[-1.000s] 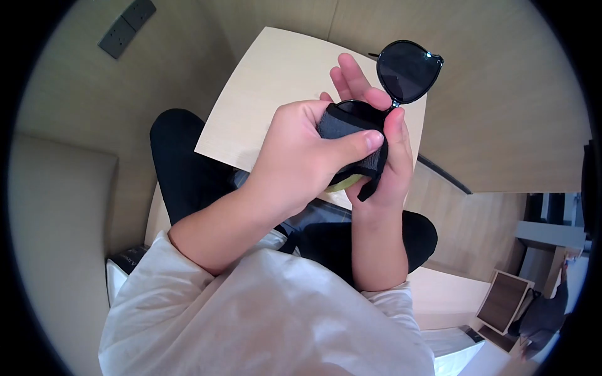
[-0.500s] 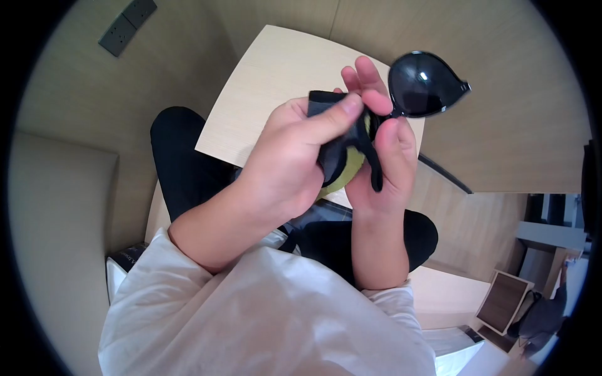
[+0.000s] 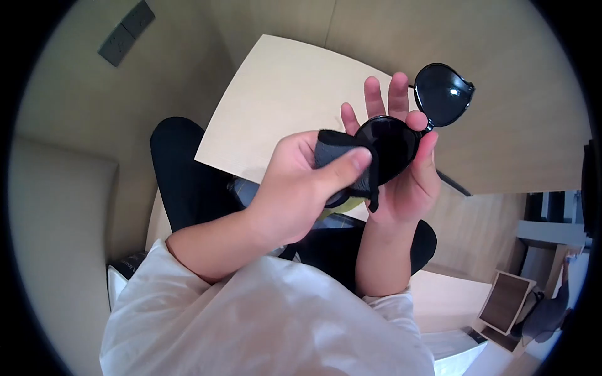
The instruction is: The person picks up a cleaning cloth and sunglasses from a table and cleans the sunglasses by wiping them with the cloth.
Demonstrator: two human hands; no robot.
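Black sunglasses (image 3: 443, 94) are held at the bridge between the thumb and forefinger of my right hand (image 3: 404, 188), its palm turned up and its other fingers spread behind the nearer lens. My left hand (image 3: 291, 188) is closed on a dark grey cloth piece (image 3: 332, 152) with black edging, its thumb on top. The cloth's edge lies beside the nearer lens and seems to overlap its left rim. A yellow-green part hangs below the cloth, partly hidden by my left hand.
A light wooden table (image 3: 263, 94) is beyond my hands, with a wood-panelled wall behind it. Wall sockets (image 3: 125, 32) are at the upper left. At the far lower right, a person in dark clothes (image 3: 544, 316) is near a wooden-framed chair (image 3: 505, 302).
The sunglasses have moved right and slightly down with my right hand. The cloth has shifted off the nearer lens, which now shows largely uncovered. My right fingers have spread.
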